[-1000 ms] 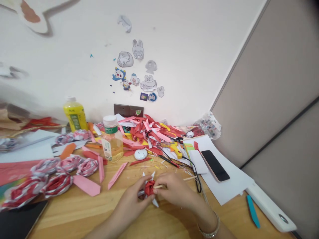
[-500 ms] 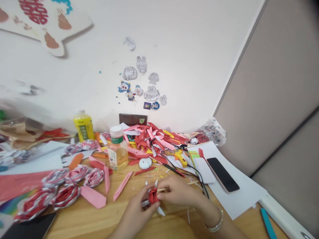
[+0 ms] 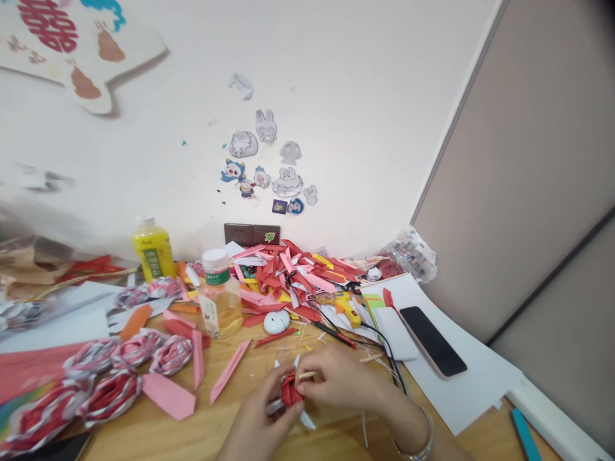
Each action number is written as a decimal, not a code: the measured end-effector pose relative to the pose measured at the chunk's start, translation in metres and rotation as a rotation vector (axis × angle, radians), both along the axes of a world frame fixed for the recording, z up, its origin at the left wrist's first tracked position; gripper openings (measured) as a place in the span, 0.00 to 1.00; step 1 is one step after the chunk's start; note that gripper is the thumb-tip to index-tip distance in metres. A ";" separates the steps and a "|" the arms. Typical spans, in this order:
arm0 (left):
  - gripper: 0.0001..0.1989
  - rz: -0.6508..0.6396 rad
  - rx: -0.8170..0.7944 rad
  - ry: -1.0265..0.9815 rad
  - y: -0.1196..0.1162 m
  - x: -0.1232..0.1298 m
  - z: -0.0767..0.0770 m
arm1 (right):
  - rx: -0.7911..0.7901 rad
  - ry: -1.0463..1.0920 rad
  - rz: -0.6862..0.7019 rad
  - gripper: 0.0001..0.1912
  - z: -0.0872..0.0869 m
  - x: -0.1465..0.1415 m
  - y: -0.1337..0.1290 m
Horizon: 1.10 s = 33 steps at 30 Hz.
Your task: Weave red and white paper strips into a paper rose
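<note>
A folded paper flower [image 3: 291, 390] with a red centre and white pointed tips sits between my hands, low in the middle of the view. My left hand [image 3: 269, 410] is closed round its left side, thumb below and fingers above. From the right, my right hand [image 3: 329, 376] pinches a thin pale wooden stick [image 3: 308, 375] at the red centre. Whether the stick's tip is inside the folds is hidden by the fingers. One white tip [image 3: 307, 420] sticks out below the hands.
A heap of folded paper strips [image 3: 283, 272] lies at the wall. Nearby are a yellow glue gun [image 3: 346, 308] with its cord, a tea bottle [image 3: 221, 298], a white earbud case [image 3: 277, 322], a phone [image 3: 433, 340] and twisted paper coils [image 3: 113, 394].
The view has shifted slightly, so most things on the left sit further left and lower. Both hands stay on the flower, with the stick still pinched at its centre.
</note>
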<state>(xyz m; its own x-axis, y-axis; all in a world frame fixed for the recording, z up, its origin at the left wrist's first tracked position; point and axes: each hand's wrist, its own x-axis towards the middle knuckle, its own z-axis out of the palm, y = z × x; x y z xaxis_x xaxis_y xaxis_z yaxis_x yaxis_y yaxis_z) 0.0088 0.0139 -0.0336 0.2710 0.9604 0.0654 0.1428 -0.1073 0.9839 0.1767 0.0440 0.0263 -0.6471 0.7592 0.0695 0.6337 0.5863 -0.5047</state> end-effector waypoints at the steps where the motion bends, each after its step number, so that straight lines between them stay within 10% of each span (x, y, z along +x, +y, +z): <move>1: 0.20 0.004 0.000 0.001 0.000 0.000 0.000 | 0.013 -0.002 0.000 0.06 -0.001 0.000 0.000; 33: 0.18 -0.032 -0.015 -0.011 -0.002 0.001 0.003 | 0.278 -0.209 0.026 0.08 -0.012 0.000 0.001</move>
